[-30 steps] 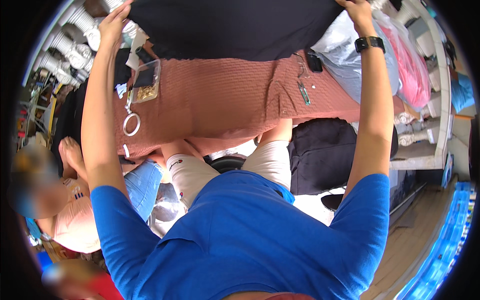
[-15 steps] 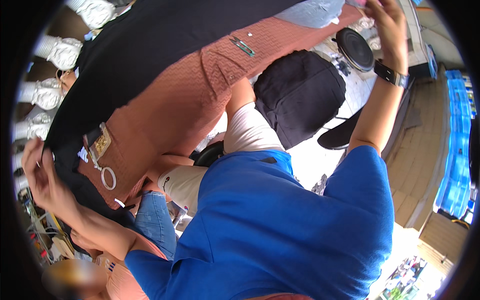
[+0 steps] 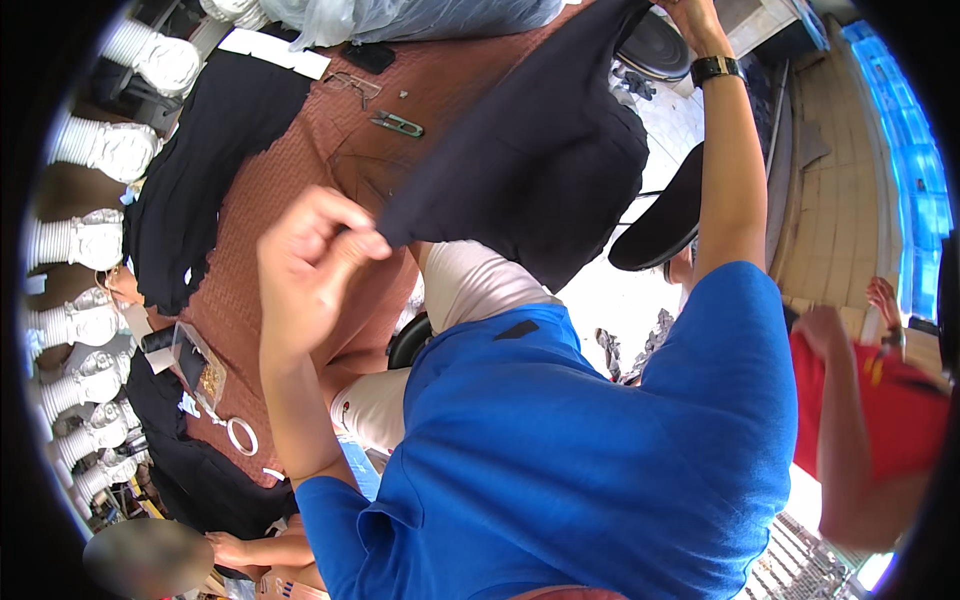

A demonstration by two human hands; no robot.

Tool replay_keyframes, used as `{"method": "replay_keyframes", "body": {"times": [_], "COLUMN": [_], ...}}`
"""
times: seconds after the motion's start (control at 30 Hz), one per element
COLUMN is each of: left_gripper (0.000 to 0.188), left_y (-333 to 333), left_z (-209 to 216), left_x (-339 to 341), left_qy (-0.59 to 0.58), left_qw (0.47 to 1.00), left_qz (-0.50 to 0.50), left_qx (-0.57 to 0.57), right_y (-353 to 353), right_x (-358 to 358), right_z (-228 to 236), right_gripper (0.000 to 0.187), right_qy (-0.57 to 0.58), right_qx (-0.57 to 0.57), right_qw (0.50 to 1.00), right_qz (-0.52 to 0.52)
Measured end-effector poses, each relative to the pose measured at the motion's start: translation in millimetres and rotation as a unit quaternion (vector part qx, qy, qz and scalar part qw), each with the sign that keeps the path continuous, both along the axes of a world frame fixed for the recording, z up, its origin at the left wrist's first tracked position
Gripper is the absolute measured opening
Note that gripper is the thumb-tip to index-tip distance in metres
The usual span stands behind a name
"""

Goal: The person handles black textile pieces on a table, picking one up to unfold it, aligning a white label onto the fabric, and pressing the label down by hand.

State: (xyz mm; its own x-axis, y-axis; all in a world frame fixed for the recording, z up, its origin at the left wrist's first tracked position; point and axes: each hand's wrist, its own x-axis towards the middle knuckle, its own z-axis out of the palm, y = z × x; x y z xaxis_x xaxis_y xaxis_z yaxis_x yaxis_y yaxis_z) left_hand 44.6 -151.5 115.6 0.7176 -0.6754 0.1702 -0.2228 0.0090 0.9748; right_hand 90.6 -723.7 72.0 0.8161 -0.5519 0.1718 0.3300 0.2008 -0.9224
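A length of black cloth (image 3: 520, 140) hangs stretched between my two hands, over the near edge of the table. My left hand (image 3: 312, 265) is closed, thumb and fingertips pinching the cloth's left end. At the top right, my right hand (image 3: 697, 25) grips the cloth's upper corner; its fingers are partly cut off by the frame's edge. Thread snips (image 3: 397, 123) with a green handle lie on the brown textured table cover (image 3: 265, 215), beyond the cloth. The cloth merges with a black heap behind it, so its lower border is hard to make out.
Another black cloth piece (image 3: 185, 190) lies along the table's left side, near a clear box (image 3: 210, 380) and a white ring (image 3: 242, 436). A plastic bag (image 3: 430, 18), dark phone (image 3: 368, 57) and glasses (image 3: 355, 85) lie farther back. A person in red (image 3: 890, 410) is at right, another at lower left.
My left hand has moved from the far left in to the middle and now pinches the cloth. The black cloth that covered the table's far side is drawn toward me, uncovering the phone and glasses.
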Motion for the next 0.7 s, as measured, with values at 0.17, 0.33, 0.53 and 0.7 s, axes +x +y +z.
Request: {"method": "replay_keyframes", "body": {"times": [0.17, 0.33, 0.53, 0.7], "left_gripper": [0.009, 0.005, 0.006, 0.01], "left_y": [-57.8, -110.6, -132.1, -133.9], "left_z": [-32.8, -178.7, -255.4, -266.4], "left_x": [-44.9, -86.2, -110.6, -114.1], "left_qy": [-0.053, -0.053, -0.042, -0.046], "left_qw": [0.976, 0.975, 0.96, 0.954], "left_qz": [-0.156, -0.2, -0.229, -0.237], "left_qx": [0.139, 0.079, 0.155, 0.175], "right_y": [-76.3, -107.8, -112.2, -94.9], "right_x": [1.2, -34.3, -78.1, -88.2], "right_z": [-51.1, -151.9, -254.9, -260.6], "right_gripper": [0.02, 0.043, 0.045, 0.035], "right_qy": [0.065, 0.22, 0.483, 0.506], "right_qx": [-0.233, -0.172, -0.361, -0.431], "right_qw": [0.968, 0.953, 0.768, 0.689], "right_qz": [-0.067, -0.116, -0.217, -0.288]}}
